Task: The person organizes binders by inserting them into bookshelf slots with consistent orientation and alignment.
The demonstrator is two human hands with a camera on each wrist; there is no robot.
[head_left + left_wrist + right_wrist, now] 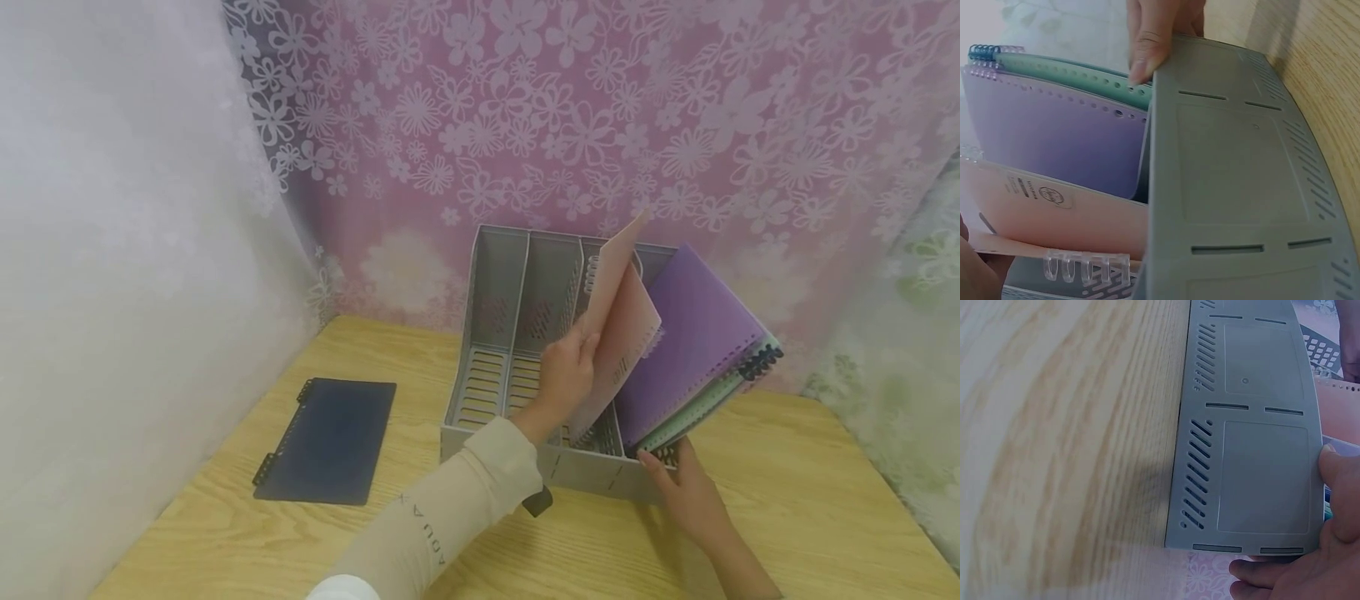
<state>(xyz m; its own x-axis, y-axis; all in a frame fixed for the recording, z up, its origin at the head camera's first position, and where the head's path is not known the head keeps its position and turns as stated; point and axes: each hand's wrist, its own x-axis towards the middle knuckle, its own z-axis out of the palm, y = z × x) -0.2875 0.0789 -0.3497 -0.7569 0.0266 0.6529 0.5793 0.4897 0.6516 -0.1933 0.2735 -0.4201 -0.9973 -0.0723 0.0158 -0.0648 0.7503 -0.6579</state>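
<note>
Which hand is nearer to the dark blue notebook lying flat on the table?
Left. The left hand holds the pink notebook over the tray, closer to the dark blue notebook. The right hand is farther right.

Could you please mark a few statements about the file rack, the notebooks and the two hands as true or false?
1. The left hand grips the pink notebook. True.
2. The dark blue cover lies inside the grey file rack. False: it lies flat on the wooden table, left of the rack.
3. The right hand rests at the rack's front right corner. True.
4. The purple notebook lies flat on the table. False: it leans in the rack's rightmost compartment.
5. The rack's two left compartments are full of notebooks. False: they show only bare slotted plastic.
</note>
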